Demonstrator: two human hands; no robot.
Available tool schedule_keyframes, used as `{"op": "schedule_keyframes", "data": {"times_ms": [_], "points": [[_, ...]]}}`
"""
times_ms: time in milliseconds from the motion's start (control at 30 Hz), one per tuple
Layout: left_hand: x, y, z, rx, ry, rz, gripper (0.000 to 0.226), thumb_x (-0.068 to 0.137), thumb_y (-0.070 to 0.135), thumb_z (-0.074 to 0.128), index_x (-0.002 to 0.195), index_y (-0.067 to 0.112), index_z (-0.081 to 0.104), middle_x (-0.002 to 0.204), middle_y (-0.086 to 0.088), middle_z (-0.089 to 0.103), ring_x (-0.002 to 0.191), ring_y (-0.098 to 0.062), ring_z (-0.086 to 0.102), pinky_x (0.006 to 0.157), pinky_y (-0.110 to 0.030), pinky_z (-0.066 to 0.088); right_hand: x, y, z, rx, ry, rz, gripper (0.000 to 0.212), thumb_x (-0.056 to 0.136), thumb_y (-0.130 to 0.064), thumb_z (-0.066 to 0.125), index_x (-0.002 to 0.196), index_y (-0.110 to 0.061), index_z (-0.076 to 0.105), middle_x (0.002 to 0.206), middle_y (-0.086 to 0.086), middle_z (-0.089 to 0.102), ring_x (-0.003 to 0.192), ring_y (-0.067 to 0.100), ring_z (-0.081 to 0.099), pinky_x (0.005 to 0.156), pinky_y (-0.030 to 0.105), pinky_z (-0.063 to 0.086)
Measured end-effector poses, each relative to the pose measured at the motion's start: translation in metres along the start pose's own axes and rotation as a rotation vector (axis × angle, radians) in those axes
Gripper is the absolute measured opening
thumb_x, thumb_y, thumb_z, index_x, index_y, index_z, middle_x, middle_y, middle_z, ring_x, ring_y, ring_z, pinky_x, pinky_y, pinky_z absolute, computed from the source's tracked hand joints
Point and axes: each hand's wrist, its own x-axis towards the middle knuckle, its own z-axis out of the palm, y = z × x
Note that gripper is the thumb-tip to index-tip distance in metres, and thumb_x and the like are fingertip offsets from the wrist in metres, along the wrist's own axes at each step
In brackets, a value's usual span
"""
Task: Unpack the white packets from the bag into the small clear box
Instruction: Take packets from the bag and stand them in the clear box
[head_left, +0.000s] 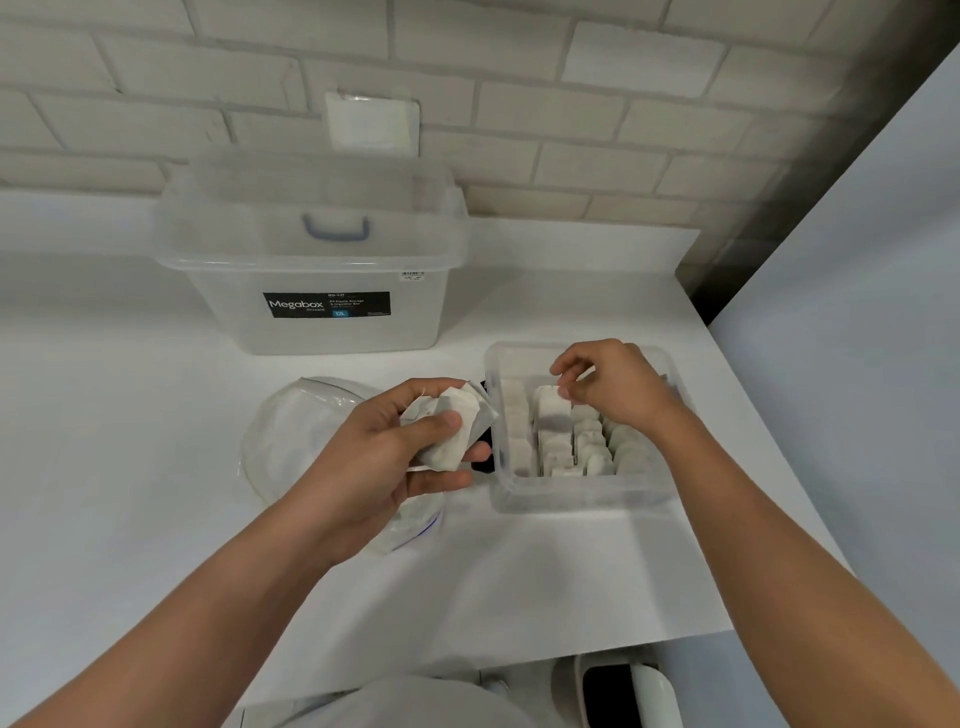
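the left hand (395, 457) grips a clutch of white packets (452, 436) over the bag (296, 436). just beyond, the right hand (613, 384) pinches one packet (551, 413) upright among the rows in the small clear box (576, 496). next, i judge: seat it, release, take another.

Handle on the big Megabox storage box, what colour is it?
The handle is blue-grey, best seen in the head view.

The big box (228, 322) carries a black label (326, 305) on its front wall. It reads "Megabox" in large white letters, with a smaller "STORAGE" beneath and "12L" on a blue patch. The label's fine print is too small to read. The print on a white sticker (413, 275) on the rim is illegible.
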Motion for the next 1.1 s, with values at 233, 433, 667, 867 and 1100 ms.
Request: {"op": "schedule_keyframes", "data": {"times_ms": [233, 433, 667, 867, 1100], "points": [[0.004, -0.009, 0.009, -0.015, 0.014, -0.022, 0.023, 0.099, 0.004, 0.057, 0.117, 0.013, 0.069, 0.106, -0.010, 0.075, 0.098, -0.035, 0.074, 0.064, -0.031, 0.062, 0.007, 0.017, 0.023, -0.201, 0.096, -0.006, 0.009, 0.089, -0.013, 0.075, 0.094, -0.020, 0.075, 0.085, -0.004, 0.073, 0.076, 0.012, 0.068, 0.080, 0.033, 0.059], [0.011, -0.016, 0.016, -0.021, -0.004, -0.001, 0.022, 0.099, 0.004, 0.058, 0.114, 0.015, 0.069, 0.111, -0.012, 0.074, 0.099, -0.037, 0.073, 0.068, -0.032, 0.062, 0.003, 0.010, 0.022, -0.494, 0.133, -0.002, 0.018, 0.094, -0.035, 0.071, 0.105, -0.020, 0.070, 0.096, 0.004, 0.073, 0.091, 0.030, 0.067, 0.081, 0.039, 0.056], [0.020, -0.023, 0.023, 0.038, -0.016, 0.096, 0.025, 0.100, 0.002, 0.056, 0.120, 0.013, 0.064, 0.119, -0.015, 0.070, 0.102, -0.035, 0.073, 0.080, -0.039, 0.061, -0.064, -0.050, -0.013, 0.501, 0.097, 0.104, 0.015, 0.092, -0.035, 0.073, 0.097, -0.022, 0.079, 0.090, -0.006, 0.078, 0.080, 0.012, 0.075, 0.073, 0.029, 0.059], [0.020, -0.023, 0.029, 0.109, -0.023, 0.159, 0.026, 0.095, 0.003, 0.064, 0.119, 0.013, 0.064, 0.121, -0.013, 0.068, 0.101, -0.033, 0.073, 0.078, -0.039, 0.061, -0.100, -0.077, -0.008, 0.545, 0.064, 0.035, 0.028, 0.079, -0.030, 0.086, 0.107, -0.030, 0.077, 0.102, -0.011, 0.073, 0.077, 0.009, 0.071, 0.070, 0.024, 0.059], [0.015, -0.024, 0.030, 0.132, 0.006, 0.169, 0.034, 0.084, 0.000, 0.076, 0.114, 0.014, 0.067, 0.114, -0.014, 0.069, 0.095, -0.030, 0.074, 0.073, -0.039, 0.062, -0.101, -0.077, -0.001, 0.333, 0.127, -0.119, 0.024, 0.081, -0.023, 0.085, 0.101, -0.035, 0.079, 0.099, -0.008, 0.068, 0.082, 0.008, 0.069, 0.075, 0.022, 0.058]]}}
